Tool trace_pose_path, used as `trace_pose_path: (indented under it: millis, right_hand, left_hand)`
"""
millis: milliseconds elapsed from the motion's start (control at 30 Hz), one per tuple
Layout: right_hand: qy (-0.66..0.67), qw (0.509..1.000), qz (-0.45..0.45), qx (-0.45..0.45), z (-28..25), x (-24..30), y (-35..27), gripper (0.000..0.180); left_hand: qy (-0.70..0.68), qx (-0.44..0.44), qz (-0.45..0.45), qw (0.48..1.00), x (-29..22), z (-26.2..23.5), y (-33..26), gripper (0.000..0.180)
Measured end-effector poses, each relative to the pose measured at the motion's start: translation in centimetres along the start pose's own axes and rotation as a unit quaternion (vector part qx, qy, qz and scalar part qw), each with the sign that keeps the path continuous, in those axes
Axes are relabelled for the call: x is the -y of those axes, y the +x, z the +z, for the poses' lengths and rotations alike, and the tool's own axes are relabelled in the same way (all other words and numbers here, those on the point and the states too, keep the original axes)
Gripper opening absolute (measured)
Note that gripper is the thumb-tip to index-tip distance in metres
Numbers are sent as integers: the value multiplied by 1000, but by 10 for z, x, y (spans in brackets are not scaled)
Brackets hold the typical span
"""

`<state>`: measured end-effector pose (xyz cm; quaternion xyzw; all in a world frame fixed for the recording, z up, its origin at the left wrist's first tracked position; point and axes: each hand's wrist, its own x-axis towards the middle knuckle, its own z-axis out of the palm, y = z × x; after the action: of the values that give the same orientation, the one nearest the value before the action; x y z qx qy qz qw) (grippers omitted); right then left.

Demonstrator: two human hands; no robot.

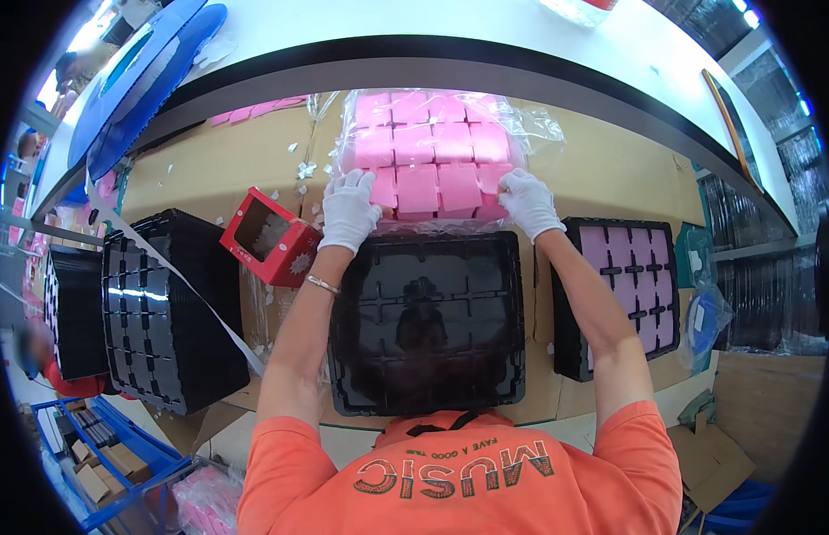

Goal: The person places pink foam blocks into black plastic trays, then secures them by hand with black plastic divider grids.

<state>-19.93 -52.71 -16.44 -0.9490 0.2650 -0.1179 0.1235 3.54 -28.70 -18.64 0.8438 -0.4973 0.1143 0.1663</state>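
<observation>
Reaching forward with both arms, the person in an orange shirt [468, 486] has a white-gloved hand at each side of the pink pieces [419, 183], which lie in rows within clear plastic film [541, 125] just beyond a glossy black tray [423, 330]. The left hand [349, 212] is at the near left corner of the rows, its fingers bent and pointing inward against the outer pieces. The right hand [528, 203] is at the near right corner, fingers curled in toward the edge. Between them the hands span about the full width of the rows; how tightly either one is closed, and whether it pinches a piece or only the film, cannot be told, since the gloves hide the inner sides of the fingers. A red box [276, 239] with a window tilts beside the left hand. Farther left stand black trays [187, 312] in a stack, and beyond the right forearm is another black tray [570, 312] filled with pinkish-purple pieces [633, 276].
</observation>
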Motion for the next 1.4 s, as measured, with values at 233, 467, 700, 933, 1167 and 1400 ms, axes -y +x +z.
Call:
trace_pose_path:
  millis: [233,467,700,933,1167,1400]
  right_hand:
    - [173,982,77,4,-46,29,-9,16]
    - [-65,967,-190,-155,-58,45,-77,22]
    - [-46,963,-243,-108,-53,71,-172,15]
    - [-12,979,-192,-70,-32,100,-261,10]
    - [13,986,-156,-62,-32,117,-299,7]
    - [7,988,-146,-55,-28,117,-317,6]
  left_hand:
    - [1,-34,38,999,20,-11,-17,29]
    - [47,-94,60,993,4,-58,-71,19]
    - [29,-70,108,991,-27,-97,-182,28]
    - [37,-43,52,997,-58,-109,-279,21]
    - [21,-26,29,999,-67,-121,-310,24]
    - [12,1,35,999,-75,-119,-323,22]
